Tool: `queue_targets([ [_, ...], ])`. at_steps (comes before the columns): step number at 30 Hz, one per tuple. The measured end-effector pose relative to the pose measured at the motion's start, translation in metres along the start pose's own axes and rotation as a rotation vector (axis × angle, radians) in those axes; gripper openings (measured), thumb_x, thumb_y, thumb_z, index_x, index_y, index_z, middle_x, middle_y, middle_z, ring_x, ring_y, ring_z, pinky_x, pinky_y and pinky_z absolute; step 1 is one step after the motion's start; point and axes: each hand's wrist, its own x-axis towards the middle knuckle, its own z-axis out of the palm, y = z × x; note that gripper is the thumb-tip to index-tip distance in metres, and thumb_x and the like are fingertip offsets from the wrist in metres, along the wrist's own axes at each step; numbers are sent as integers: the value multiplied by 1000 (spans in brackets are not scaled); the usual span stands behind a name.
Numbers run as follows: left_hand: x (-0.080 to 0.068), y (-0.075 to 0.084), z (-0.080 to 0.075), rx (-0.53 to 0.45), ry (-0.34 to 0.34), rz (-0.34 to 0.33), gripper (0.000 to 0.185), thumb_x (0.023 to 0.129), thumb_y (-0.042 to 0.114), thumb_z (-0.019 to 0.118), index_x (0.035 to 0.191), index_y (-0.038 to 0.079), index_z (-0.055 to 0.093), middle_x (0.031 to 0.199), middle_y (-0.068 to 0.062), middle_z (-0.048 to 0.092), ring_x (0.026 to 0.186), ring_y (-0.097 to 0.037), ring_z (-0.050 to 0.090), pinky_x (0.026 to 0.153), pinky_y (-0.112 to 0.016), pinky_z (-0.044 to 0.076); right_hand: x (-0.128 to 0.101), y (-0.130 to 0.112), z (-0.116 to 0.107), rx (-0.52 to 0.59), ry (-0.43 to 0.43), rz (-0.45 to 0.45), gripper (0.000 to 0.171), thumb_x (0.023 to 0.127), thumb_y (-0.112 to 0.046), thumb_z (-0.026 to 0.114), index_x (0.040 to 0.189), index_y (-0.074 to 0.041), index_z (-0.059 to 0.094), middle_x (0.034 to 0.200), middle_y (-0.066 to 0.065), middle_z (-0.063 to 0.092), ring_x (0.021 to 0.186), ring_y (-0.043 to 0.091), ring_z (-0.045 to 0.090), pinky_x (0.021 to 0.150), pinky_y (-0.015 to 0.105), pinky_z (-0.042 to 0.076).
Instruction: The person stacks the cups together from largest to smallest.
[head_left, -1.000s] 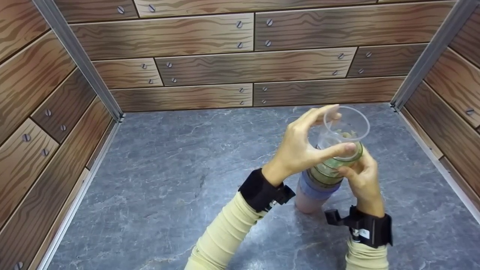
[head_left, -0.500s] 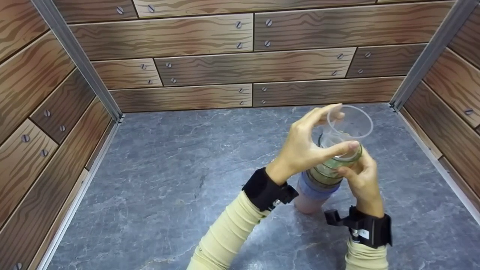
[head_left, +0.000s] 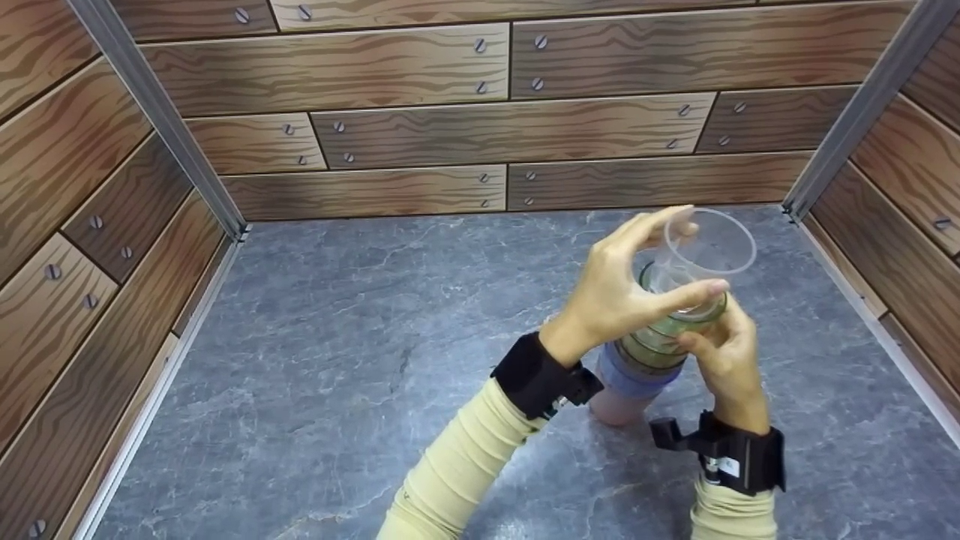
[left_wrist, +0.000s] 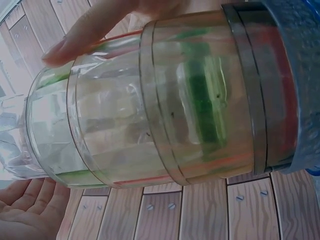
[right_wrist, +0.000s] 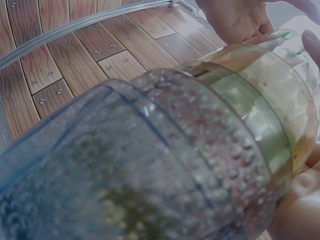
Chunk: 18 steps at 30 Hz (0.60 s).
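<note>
A tall stack of nested see-through cups stands on the floor, leaning, in the head view. Its colours run from pinkish at the bottom through blue and olive to green near the top. A clear cup sits tilted at the upper end, its mouth facing up. My left hand holds this clear cup between thumb and fingers. My right hand grips the green cup from the right side, its fingers partly hidden behind. Textured blue plastic fills the lower right wrist view.
The grey marbled floor stretches left of the stack. Wood-patterned walls close off the back and both sides, with metal strips along their corners.
My left hand and the clear cup have shifted a little to the right and slightly up. My right hand and the lower stack have stayed nearly still.
</note>
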Motion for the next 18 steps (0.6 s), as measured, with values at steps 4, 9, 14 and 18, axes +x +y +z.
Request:
queue_targets([
  [4, -1, -2, 3, 7, -8, 1, 71, 70, 26, 79, 128, 1, 48, 114, -9, 65, 106, -14, 60, 94, -7, 42, -1, 0, -1, -12, -1, -1, 43, 77, 1, 69, 117, 8, 54, 105, 10, 68, 94, 15, 67, 82, 21, 56],
  [9, -4, -4, 5, 10, -21, -23, 71, 70, 27, 79, 129, 3, 47, 115, -8, 65, 105, -13, 60, 94, -9, 43, -1, 0, -1, -14, 6, 8, 40, 77, 2, 69, 114, 8, 55, 104, 9, 68, 93, 14, 67, 82, 21, 56],
  [14, -6, -7, 6, -1, -33, -45, 70, 72, 28, 78, 130, 5, 47, 116, -7, 64, 109, -11, 59, 97, -11, 44, -1, 2, -1, 13, -5, -6, 37, 77, 3, 69, 111, 8, 56, 102, 10, 68, 91, 14, 66, 80, 21, 56],
  [18, -8, -10, 8, -10, -34, -52, 70, 71, 28, 78, 130, 6, 47, 116, -7, 64, 109, -10, 59, 98, -11, 44, 0, 2, -2, 31, -13, -22, 39, 76, 2, 69, 111, 10, 54, 103, 11, 67, 92, 16, 66, 81, 22, 56],
])
